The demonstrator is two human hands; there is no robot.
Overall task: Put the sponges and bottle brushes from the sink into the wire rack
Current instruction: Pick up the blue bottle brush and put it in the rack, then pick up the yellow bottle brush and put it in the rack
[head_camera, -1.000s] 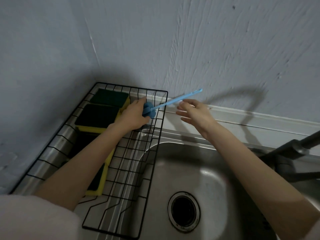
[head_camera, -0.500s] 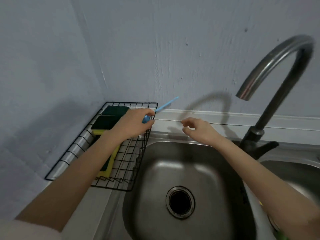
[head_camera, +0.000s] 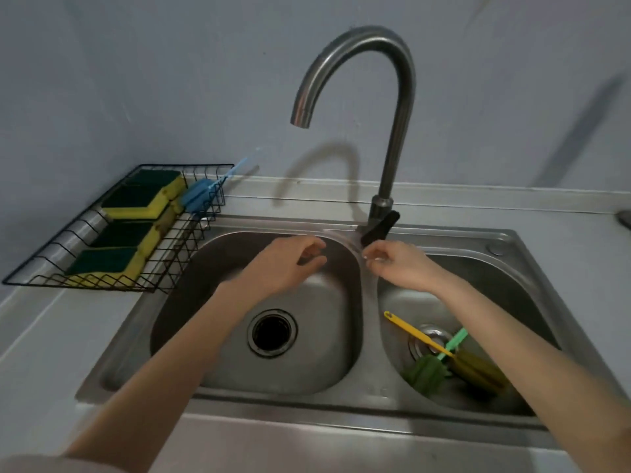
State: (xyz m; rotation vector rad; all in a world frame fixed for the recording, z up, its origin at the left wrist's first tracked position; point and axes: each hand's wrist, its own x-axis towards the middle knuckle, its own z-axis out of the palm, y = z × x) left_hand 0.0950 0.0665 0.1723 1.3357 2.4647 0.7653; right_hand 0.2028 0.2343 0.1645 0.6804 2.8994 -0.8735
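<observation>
- Room: pale blue-grey plastered walls meet in a corner at the left; a light countertop point(head_camera: 41, 322) runs along them.
- Surface: a stainless double sink point(head_camera: 505, 240) is set into the countertop. Its left basin holds only the drain point(head_camera: 272, 333).
- A curved steel faucet point(head_camera: 396, 131) rises behind the divider between the basins, its spout over the left basin.
- Wire rack point(head_camera: 191, 247): black, standing on the countertop just left of the sink, in the corner.
- Sponges point(head_camera: 136, 203): four yellow pads with dark green tops lie in a row inside the rack.
- Blue bottle brush point(head_camera: 198, 196): rests in the rack's far right corner, its handle sticking up over the rim toward the wall.
- Right basin: a green bottle brush point(head_camera: 426, 368) and a yellow bottle brush point(head_camera: 478, 368) lie crossed on the bottom, beside that basin's drain.
- Left hand point(head_camera: 283, 264): hovers above the left basin, fingers loosely curled, holding nothing and touching nothing.
- Right hand point(head_camera: 403, 264): hovers at the divider, over the back of the right basin, fingers loosely curled, empty. It is well above the two brushes.
</observation>
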